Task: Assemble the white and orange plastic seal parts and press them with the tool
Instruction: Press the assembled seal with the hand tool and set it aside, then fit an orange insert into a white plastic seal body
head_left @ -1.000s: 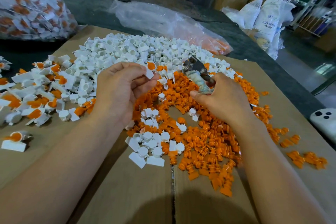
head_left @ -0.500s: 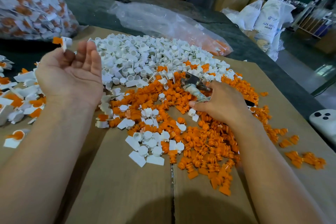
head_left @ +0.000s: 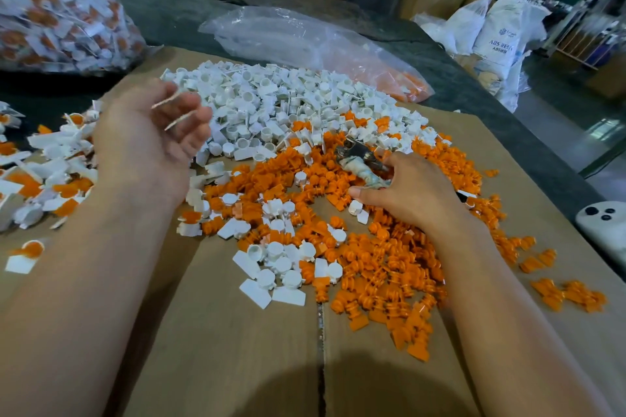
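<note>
A big clear sack of finished seals [head_left: 57, 3] fills the upper left of the frame. Below it, at the left edge, loose assembled seals [head_left: 44, 173], white with orange centres, lie scattered on the cardboard [head_left: 220, 349].

The left hand [head_left: 149, 142] hovers palm up above the border of that scatter, blurred, its fingers loosely curled and gripping nothing that can be made out. Two thin white streaks cross its fingertips, and what they are cannot be told. Its forearm hides part of the cardboard on the lower left.

Right of the hand, the white parts [head_left: 277, 101] are heaped at upper centre. Behind them lies a crumpled clear bag [head_left: 288, 34] with some orange pieces in its right end.

The orange parts [head_left: 382, 267] spread across the centre and right, mixed with a few white ones. The right hand [head_left: 406, 193] rests on this pile, fingers curled around the tool [head_left: 359, 162]. The tool's metal head points toward the upper left, and the hand covers most of its wrapped handle.

A white device [head_left: 606, 227] sits at the right edge, with white sacks [head_left: 501, 27] at the upper right.
</note>
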`<state>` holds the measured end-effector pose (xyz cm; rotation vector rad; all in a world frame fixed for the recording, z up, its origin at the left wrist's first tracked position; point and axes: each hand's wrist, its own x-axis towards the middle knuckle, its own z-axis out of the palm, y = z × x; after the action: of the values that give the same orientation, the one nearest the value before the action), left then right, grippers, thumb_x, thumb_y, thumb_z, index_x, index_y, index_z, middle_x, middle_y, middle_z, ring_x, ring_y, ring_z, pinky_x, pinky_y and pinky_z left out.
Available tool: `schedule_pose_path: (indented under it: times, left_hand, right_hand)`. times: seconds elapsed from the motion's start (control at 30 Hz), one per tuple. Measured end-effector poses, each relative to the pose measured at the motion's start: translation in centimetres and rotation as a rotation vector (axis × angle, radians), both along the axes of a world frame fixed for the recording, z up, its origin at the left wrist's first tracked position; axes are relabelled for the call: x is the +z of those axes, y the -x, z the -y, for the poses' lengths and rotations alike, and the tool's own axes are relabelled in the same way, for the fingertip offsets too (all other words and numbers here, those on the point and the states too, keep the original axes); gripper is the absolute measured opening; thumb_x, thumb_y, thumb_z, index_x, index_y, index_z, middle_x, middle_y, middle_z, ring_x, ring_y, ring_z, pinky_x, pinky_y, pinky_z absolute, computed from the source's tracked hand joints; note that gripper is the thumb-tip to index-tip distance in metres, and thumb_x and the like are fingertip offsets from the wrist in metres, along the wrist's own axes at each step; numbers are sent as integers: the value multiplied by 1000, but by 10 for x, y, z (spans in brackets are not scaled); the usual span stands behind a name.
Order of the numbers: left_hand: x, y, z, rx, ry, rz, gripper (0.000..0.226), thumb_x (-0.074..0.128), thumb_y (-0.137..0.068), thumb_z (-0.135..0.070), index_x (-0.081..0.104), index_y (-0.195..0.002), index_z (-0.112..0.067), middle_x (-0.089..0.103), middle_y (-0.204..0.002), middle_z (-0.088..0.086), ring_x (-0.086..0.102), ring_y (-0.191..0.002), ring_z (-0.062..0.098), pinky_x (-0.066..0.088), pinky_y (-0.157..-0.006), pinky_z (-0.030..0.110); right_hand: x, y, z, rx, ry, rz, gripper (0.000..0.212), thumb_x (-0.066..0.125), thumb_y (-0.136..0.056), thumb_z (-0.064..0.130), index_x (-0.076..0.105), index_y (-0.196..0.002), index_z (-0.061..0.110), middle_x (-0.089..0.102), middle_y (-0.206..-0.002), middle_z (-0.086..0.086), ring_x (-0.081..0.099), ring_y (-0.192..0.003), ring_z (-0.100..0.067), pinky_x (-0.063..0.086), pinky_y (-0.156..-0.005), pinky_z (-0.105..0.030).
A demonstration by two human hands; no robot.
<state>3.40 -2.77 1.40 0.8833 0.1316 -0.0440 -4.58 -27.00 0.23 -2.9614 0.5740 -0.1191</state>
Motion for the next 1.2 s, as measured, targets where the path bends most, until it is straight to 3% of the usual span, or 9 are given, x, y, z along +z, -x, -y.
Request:
schedule_pose_path:
  times: [0.1,0.17,0.23,0.33,0.5,0.67,0.83,1.03,1.2]
  left_hand:
    - [-2,4,13,59,-480,124,13,56,-89,-9,59,-79,-18,64,-62,-3,62,-53,9,47,-46,18]
    - [-8,7,19,98,-820,280,14,58,-86,-6,63,-81,-18,62,-71,-2,59,-64,11,48,-54,21]
    - [-14,8,22,145,-1179,383,16,57,-87,-7,67,-94,-16,62,-85,-2,57,-78,15,44,-68,26]
    - [-19,6,29,114,-1438,489,23,56,-88,-8,66,-107,-14,57,-108,7,55,-100,25,40,-78,31]
    - [-21,3,32,23,-1642,493,28,57,-89,-15,64,-116,-15,52,-118,14,48,-112,33,40,-88,40]
    - [-24,1,32,-122,-1754,446,31,45,-93,-13,59,-121,-16,46,-119,17,43,-115,38,40,-89,45]
    - [-24,2,33,-140,-1747,459,30,45,-94,-15,59,-120,-15,47,-122,15,42,-118,34,39,-91,43]
    - [-23,3,33,-47,-1707,554,18,52,-89,-7,64,-100,-15,63,-106,12,56,-98,33,44,-76,39]
    - [-27,1,33,4,-1634,597,21,54,-89,-7,63,-107,-13,63,-107,12,55,-100,32,45,-80,42]
  right_hand:
    - [0,0,1,-5,-15,5,87,61,-69,66,38,-137,17,40,-135,-9,39,-124,-26,37,-93,-36]
    - [0,1,1,-9,-49,22,89,62,-68,66,37,-138,17,36,-134,-9,39,-122,-26,38,-92,-35]
    - [0,1,0,-6,-56,23,91,62,-67,67,37,-138,17,35,-133,-9,39,-123,-26,37,-93,-35]
    - [0,0,0,-5,-52,6,92,61,-65,68,39,-137,15,37,-133,-9,37,-124,-26,36,-95,-35]
    - [0,-1,1,-1,-25,-19,92,60,-65,70,39,-136,15,38,-135,-10,37,-124,-26,36,-95,-35]
    - [1,-1,1,0,-10,-30,92,57,-65,71,38,-136,16,38,-136,-10,36,-126,-26,36,-95,-37]
    - [1,0,-1,-6,12,-41,93,56,-66,73,38,-137,16,38,-138,-10,36,-127,-26,37,-96,-39]
    - [4,1,-3,1,16,-1,87,54,-66,74,45,-130,15,45,-132,-9,41,-121,-26,38,-90,-37]
    - [6,3,-3,21,16,27,79,54,-69,71,49,-125,15,47,-127,-8,42,-118,-25,37,-84,-34]
